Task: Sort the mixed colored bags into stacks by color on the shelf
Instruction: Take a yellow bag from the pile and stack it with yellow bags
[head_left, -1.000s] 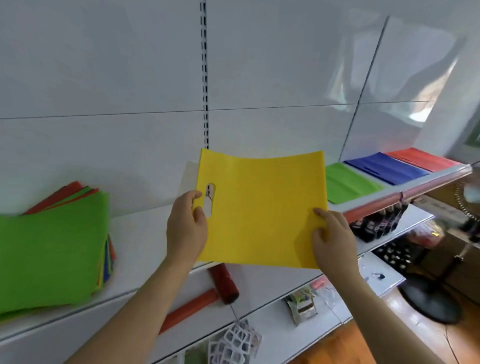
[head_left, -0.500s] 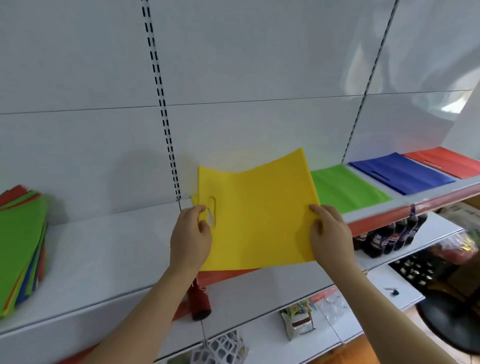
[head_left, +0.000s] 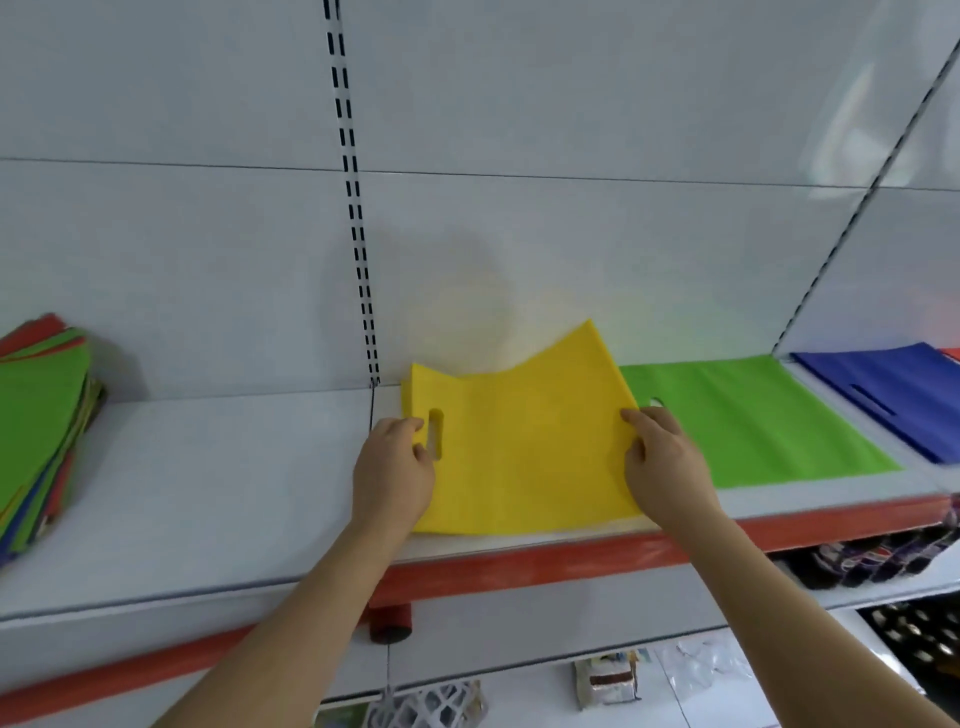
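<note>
On the shelf (head_left: 208, 467), both hands now lower the gripped yellow bag (head_left: 524, 447) beside green.

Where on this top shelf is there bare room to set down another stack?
Bare shelf lies between the mixed pile at the left end and the yellow bag. Rightward it is crowded: yellow bag, green bag and blue bag lie edge to edge.

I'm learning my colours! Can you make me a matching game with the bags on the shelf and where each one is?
Things:
1. yellow bag
2. green bag
3. blue bag
4. mixed pile

Places:
A. far left of the shelf
B. held by both hands
C. far right
D. flat, just right of the yellow one

Pairs: 1-B, 2-D, 3-C, 4-A
</note>
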